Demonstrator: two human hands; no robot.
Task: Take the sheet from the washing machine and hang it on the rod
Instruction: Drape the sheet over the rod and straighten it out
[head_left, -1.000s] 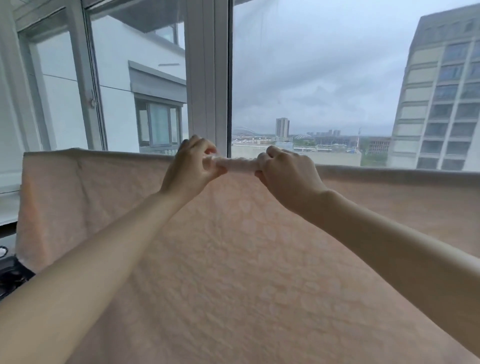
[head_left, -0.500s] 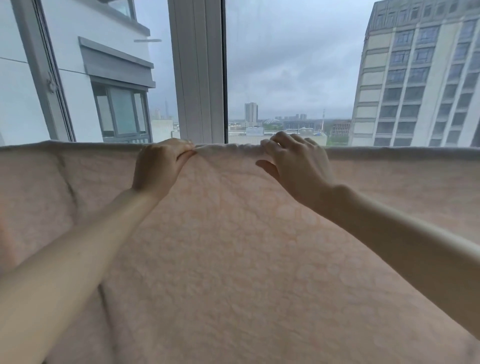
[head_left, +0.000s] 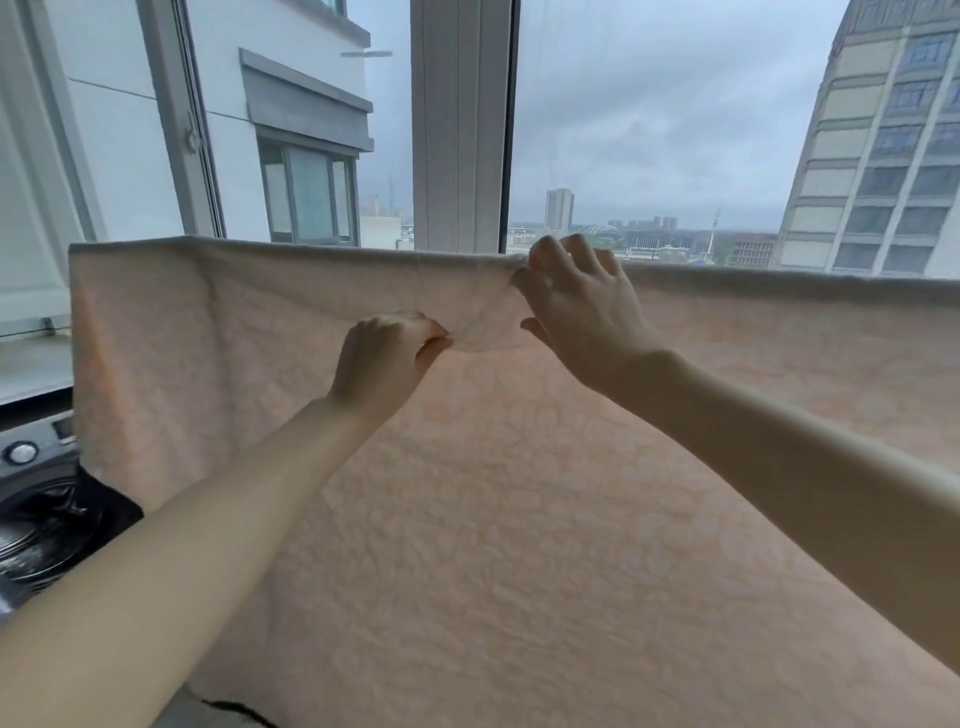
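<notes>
The sheet (head_left: 519, 519) is draped over the rod, which is hidden under the top fold; it hangs wide in front of the window (head_left: 649, 130). Half a second ago both hands lay along the top edge. Now the left hand (head_left: 384, 358) has been dropped lower and a fold of cloth is pinched in its curled fingers, pulled slightly out. The right hand (head_left: 582, 301) is kept at the top edge, fingers curled over the cloth there. The washing machine (head_left: 36, 499) is seen at lower left, door open. Hanging is judged essentially done; only smoothing and evening-out seem left.
</notes>
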